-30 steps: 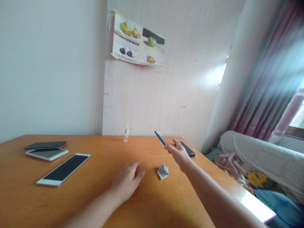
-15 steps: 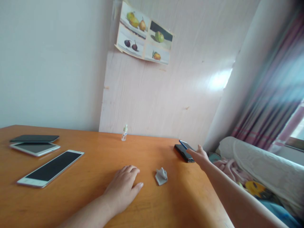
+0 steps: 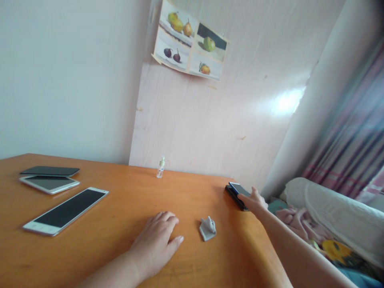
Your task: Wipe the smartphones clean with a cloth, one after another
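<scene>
My right hand (image 3: 255, 201) grips a blue-edged phone (image 3: 239, 189) by its near right end, thumb on the screen side. The phone lies slightly tilted on or just above a dark stack of flat devices (image 3: 233, 199); I cannot tell whether it touches all along. My left hand (image 3: 160, 236) rests palm down on the table, fingers loosely spread and holding nothing. Between the hands sits a crumpled grey cloth (image 3: 208, 229). Most of the right hand's fingers are hidden behind the phone.
On the left of the wooden table (image 3: 126, 208) lie a white phone (image 3: 67, 210), a white tablet-like device (image 3: 49, 184) and a dark one (image 3: 50, 171) overlapping it. A small spray bottle (image 3: 161, 168) stands near the wall. Bedding (image 3: 324, 212) is beyond the right edge.
My right hand has lowered the blue-edged phone closer to the dark stack, so it tilts less. The view has shifted slightly. My left hand stays resting on the table.
</scene>
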`<state>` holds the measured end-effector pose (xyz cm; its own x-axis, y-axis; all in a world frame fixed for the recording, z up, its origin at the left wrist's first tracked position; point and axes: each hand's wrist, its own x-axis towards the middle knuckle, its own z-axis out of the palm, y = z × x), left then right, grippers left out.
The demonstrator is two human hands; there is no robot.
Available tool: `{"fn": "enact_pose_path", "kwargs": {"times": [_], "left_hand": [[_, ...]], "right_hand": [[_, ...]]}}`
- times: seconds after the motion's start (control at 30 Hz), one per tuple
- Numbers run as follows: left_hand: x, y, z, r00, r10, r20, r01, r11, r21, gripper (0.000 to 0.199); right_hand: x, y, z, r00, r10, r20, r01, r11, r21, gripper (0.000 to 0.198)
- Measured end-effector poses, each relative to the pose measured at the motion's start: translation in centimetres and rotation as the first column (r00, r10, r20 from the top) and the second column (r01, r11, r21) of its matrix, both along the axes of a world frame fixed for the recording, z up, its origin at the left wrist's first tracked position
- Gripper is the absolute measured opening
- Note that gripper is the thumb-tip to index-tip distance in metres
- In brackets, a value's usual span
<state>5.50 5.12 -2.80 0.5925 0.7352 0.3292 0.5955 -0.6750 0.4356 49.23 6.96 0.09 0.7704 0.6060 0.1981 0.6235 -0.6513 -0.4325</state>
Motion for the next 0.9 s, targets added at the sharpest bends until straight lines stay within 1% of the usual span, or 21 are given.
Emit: {"fn": "enact_pose_path", "kwargs": {"times": [0.13, 0.33, 0.63, 0.8, 0.9], "left_hand": [[0.0, 0.1, 0.0, 1.000, 0.006, 0.006, -0.006, 1.000, -0.009, 0.029], [0.0, 0.1, 0.0, 1.000, 0.002, 0.007, -0.002, 1.000, -0.011, 0.030], [0.1, 0.1, 0.1, 1.000, 0.008, -0.002, -0.008, 1.000, -0.018, 0.031], [0.0, 0.1, 0.3, 1.000, 0.004, -0.011, -0.004, 1.000, -0.023, 0.030], [0.0, 0.1, 0.4, 1.000, 0.005, -0.008, -0.005, 1.000, -0.024, 0.030]], "right_hand": [[0.6, 0.0, -0.9, 1.000, 0.018, 0.015, -0.018, 1.000, -0.011, 0.100], [1.3, -0.2, -1.9, 0.997, 0.068, -0.032, -0.067, 0.997, 0.027, 0.099], [2.2, 0.4, -3.0, 0.989, 0.119, -0.083, -0.112, 0.990, 0.089, 0.105], [1.8, 0.3, -3.4, 0.985, 0.133, -0.105, -0.121, 0.986, 0.113, 0.112], [1.3, -0.3, -3.3, 0.984, 0.135, -0.114, -0.111, 0.975, 0.191, 0.116]]}}
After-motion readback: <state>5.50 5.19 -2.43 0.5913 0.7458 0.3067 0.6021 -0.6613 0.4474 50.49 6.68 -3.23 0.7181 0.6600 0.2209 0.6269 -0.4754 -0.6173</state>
